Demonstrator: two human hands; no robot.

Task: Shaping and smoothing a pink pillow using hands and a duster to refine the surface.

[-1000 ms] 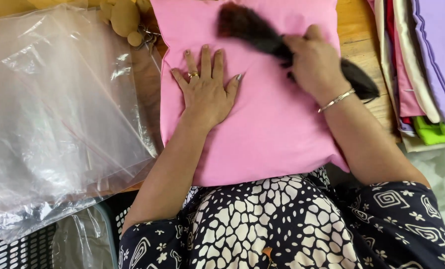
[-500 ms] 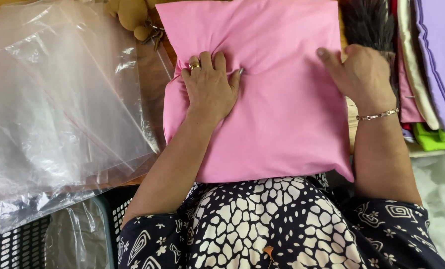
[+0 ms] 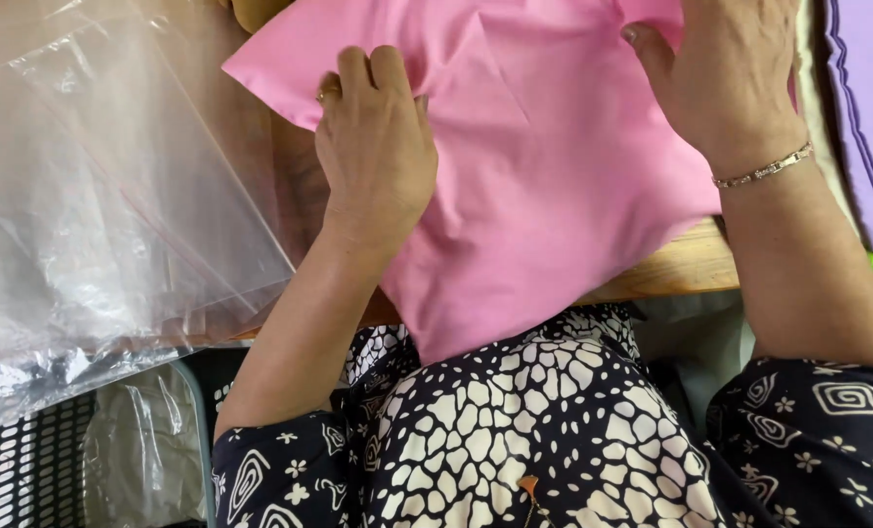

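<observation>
Now both hands on the pink cloth: left hand pinching a fold, right hand spread flat.

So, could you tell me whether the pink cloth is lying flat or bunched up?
Bunched. The pink cloth creases under the left hand, and one corner hangs over the table edge.

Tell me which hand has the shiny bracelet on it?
The right hand. A thin gold bracelet circles its wrist as it rests on the pink fabric. The left hand has a bare wrist, only a ring on one finger.
</observation>
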